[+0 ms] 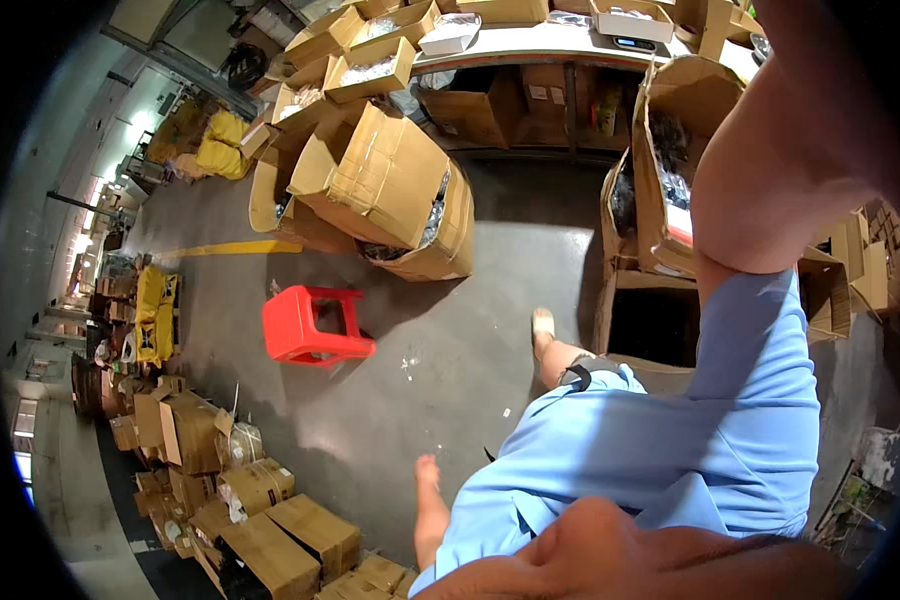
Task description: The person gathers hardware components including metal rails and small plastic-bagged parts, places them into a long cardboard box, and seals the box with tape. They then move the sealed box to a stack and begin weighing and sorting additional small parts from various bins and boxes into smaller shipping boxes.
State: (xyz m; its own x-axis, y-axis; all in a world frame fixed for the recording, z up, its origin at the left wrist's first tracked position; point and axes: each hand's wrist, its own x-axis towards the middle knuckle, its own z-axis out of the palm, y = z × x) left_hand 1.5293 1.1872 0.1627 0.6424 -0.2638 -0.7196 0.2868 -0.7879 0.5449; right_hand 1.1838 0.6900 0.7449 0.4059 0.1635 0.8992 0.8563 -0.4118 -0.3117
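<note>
Two stretches take up most of the view: the grey concrete floor, and the person's own blue clothing over it. Along the far edge runs a pale worktop loaded with open cartons. Below it a big cardboard box leans open on the floor, packed goods showing inside. At the right stands a tall open box full of dark bagged items, with a lower empty box just in front of it.

The right arm is raised and bent, its elbow just beside the tall open box. Its forearm runs out of the picture, and the left arm crosses the lower edge. Neither of the hands is in view, so I cannot tell how far open they are or whether they hold anything.

Judging by the two feet set apart, this is a step between boxes rather than a grasp; any reach calls for bringing the hands down first. A red stool stands well apart, to the left.
</note>
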